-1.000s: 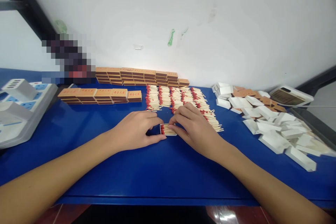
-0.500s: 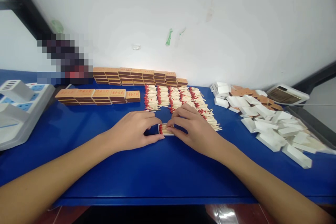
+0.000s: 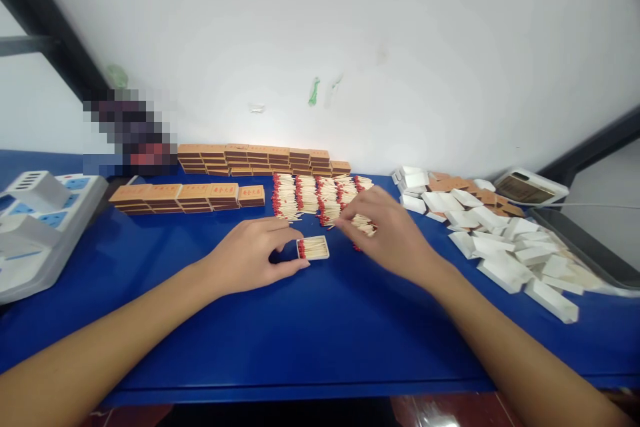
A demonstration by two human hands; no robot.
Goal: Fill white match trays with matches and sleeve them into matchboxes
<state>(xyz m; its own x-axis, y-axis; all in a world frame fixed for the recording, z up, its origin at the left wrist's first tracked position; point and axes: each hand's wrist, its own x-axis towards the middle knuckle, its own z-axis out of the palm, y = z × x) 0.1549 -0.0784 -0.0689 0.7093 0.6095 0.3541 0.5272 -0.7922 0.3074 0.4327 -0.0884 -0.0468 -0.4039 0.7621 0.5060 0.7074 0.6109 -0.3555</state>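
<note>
A small white tray filled with matches (image 3: pixel 313 248) lies on the blue table (image 3: pixel 320 340). My left hand (image 3: pixel 250 255) pinches the tray's left end between thumb and fingers. My right hand (image 3: pixel 387 230) has left the tray and hovers over the right part of the loose red-tipped matches (image 3: pixel 315 193), its fingers curled and blurred by motion. What the fingers hold, if anything, is hidden.
Stacks of orange matchboxes (image 3: pixel 260 159) line the wall, with a shorter row (image 3: pixel 187 197) in front. A heap of white trays and orange sleeves (image 3: pixel 505 233) lies at the right. A grey power strip (image 3: pixel 35 220) sits at the left. A phone (image 3: pixel 530 188) lies at the far right.
My right hand has let go of the tray and moved up and to the right, over the loose matches. My left hand stays on the tray. The view has tilted slightly.
</note>
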